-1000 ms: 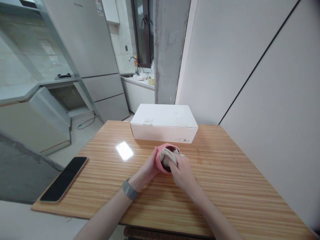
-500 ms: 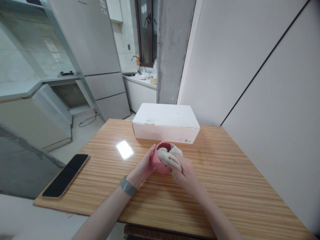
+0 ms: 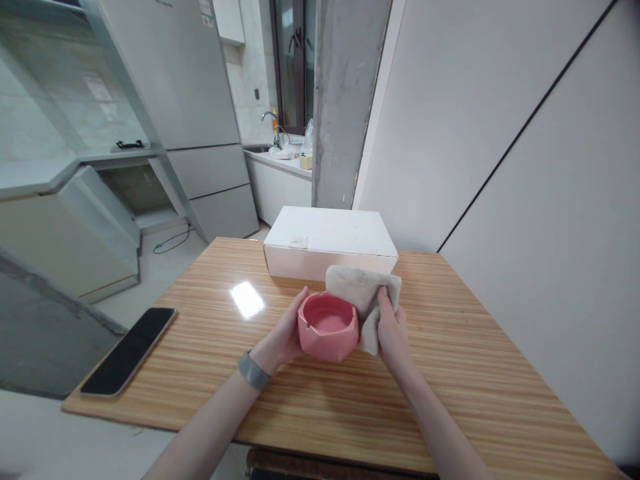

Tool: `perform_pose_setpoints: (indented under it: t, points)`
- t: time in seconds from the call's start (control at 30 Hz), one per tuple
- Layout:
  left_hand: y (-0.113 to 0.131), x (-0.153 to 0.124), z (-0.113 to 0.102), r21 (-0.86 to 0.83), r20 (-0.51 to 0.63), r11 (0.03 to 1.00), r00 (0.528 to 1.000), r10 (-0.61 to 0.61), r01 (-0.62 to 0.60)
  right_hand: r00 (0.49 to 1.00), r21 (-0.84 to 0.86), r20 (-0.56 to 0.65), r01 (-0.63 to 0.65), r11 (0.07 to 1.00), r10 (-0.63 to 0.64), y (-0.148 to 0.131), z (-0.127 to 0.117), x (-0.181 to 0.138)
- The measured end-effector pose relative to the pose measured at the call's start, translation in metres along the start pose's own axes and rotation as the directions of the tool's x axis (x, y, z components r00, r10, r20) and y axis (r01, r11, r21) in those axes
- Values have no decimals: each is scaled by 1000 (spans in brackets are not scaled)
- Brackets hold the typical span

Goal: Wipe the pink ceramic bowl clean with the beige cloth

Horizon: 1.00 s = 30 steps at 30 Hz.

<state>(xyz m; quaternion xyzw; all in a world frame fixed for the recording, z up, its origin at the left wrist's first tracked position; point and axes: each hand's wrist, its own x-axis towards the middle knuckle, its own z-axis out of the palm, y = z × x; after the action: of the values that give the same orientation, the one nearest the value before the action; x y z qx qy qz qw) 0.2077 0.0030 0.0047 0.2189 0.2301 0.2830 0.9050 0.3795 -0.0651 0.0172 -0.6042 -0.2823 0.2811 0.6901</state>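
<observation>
A pink faceted ashtray (image 3: pixel 327 327) stands upright near the middle of the wooden table (image 3: pixel 465 373), its hollow facing up. My left hand (image 3: pixel 285 330) wraps round its left side and holds it. My right hand (image 3: pixel 393 327) is closed on a beige cloth (image 3: pixel 363 290) just right of the ashtray. The cloth hangs over the ashtray's right rim and partly covers the front of the white box. A grey band sits on my left wrist.
A closed white box (image 3: pixel 330 240) lies at the table's far edge behind the ashtray. A black phone (image 3: pixel 129 350) rests at the table's left corner. A wall runs along the right side. A fridge and a kitchen counter with a sink stand beyond.
My right hand has pulled the cloth out of the ashtray's hollow and moved it to the right. The ashtray has tipped from facing me to standing upright.
</observation>
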Motion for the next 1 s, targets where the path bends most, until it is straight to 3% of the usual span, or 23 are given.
perform_pose_setpoints:
  t: [0.17,0.3,0.6,1.0]
  points:
    - [1,-5,-11,63,206,993,972,-110,99,1000,69,14,-26,997,25,3,7,-4]
    - [-6,-6,-14,69,324,997,946,18,-43,999,178,-9,-44,983,46,0,10,-4]
    - [-13,-7,1,169,214,958,957,194,-232,997,32,-61,51,998,-49,2,10,-6]
    - [-15,-7,9,229,123,883,912,392,-410,1000,33,4,-15,999,15,13,9,-11]
